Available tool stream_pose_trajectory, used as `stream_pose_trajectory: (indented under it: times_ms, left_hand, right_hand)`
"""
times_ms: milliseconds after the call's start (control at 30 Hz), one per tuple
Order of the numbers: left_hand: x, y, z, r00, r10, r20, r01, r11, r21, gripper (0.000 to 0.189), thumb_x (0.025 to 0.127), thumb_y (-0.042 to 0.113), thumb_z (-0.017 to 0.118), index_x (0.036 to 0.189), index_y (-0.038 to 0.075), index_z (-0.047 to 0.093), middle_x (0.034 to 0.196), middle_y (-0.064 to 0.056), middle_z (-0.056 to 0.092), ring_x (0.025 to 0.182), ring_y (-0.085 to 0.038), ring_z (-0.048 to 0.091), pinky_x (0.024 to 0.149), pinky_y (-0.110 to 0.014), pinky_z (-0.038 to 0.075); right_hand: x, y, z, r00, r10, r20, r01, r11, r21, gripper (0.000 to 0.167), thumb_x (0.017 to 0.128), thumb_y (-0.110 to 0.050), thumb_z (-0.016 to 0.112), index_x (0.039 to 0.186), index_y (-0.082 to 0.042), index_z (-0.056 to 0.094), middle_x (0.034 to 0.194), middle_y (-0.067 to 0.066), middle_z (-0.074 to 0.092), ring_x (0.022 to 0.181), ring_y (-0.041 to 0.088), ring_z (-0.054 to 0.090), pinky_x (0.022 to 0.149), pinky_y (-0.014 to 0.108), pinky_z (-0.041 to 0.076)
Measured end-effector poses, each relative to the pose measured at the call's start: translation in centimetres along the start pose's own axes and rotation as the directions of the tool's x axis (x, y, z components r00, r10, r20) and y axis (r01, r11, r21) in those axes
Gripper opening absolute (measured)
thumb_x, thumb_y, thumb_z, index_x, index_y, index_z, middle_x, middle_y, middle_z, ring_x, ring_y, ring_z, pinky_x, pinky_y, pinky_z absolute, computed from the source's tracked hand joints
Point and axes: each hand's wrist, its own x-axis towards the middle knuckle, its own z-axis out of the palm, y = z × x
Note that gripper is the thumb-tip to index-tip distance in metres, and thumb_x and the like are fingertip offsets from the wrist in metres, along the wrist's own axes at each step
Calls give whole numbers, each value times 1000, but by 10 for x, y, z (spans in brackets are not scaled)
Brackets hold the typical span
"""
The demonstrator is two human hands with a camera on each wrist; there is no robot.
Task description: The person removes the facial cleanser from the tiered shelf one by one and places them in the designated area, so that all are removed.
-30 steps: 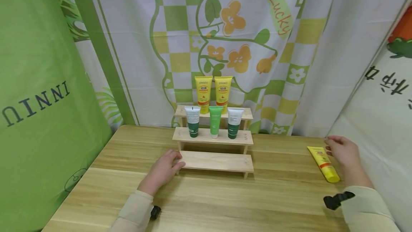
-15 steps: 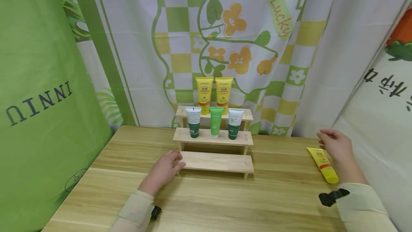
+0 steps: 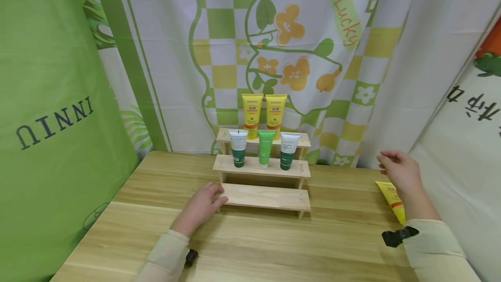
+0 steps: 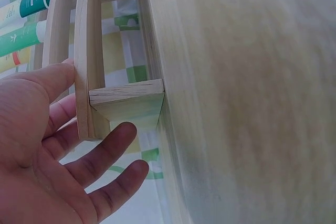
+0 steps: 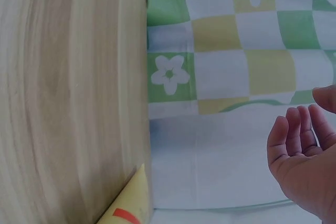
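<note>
On the table [image 3: 250, 243] at right, one yellow tube [image 3: 393, 197] lies lengthwise aslant, flat end pointing back-left, near end apparently hidden. The right hand [image 3: 402, 172], loosely curled, hangs nearby; the left hand [image 3: 200, 204] pinches the stand [image 3: 266, 197] bearing five tubes [image 3: 265, 149].

Bent fingers [image 5: 279, 136] apart from tube [image 5: 134, 196] (yellow)

Diffuse light evenly illuminates the head view. Both wrist views are dimmer; the left renders the wooden tabletop [image 4: 252, 103] blurred.
</note>
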Motion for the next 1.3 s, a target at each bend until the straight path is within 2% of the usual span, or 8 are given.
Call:
stream_pose_trajectory:
  times_ms: [133,367,700,1033,1300]
  left_hand:
    - [0,2,-1,1000,-5,-3,5,1000,-10,25,94,35,67,107,14,65,104,3,59,92,-20,62,82,-40,51]
    - [1,1,-1,1000,14,-5,-14,1000,-9,27,94,37,66,107,13,65,104,3,59,92,-19,62,82,-39,52]
    - [2,1,0,1000,14,3,-14,1000,-6,28,95,37,65,109,12,65,105,2,59,94,-20,62,84,-40,51]
    - [-2,2,-3,999,40,-16,-40,999,-6,28,95,37,65,107,12,65,103,2,58,91,-20,61,82,-41,51]
    - [-3,5,-5,999,33,-13,-33,999,-3,27,95,36,65,108,13,65,103,2,58,92,-21,61,82,-41,51]
  right_hand:
    - [0,-10,5,1000,-24,-7,24,999,-23,18,99,-29,59,111,-16,58,91,-15,59,79,2,59,67,18,54]
    - [2,-24,15,996,-83,6,83,996,20,13,99,-22,59,108,-13,59,85,-16,61,76,2,59,66,18,53]
    - [6,-47,37,992,-122,36,122,992,23,35,98,-25,61,118,4,56,87,-11,59,80,5,58,66,19,53]
    - [11,-68,61,984,-162,69,159,986,47,38,98,-22,60,119,9,55,86,-10,59,78,6,58,66,19,53]
    - [12,-87,78,979,-179,101,177,984,24,44,99,-27,59,125,8,53,99,10,58,84,12,57,67,20,53]
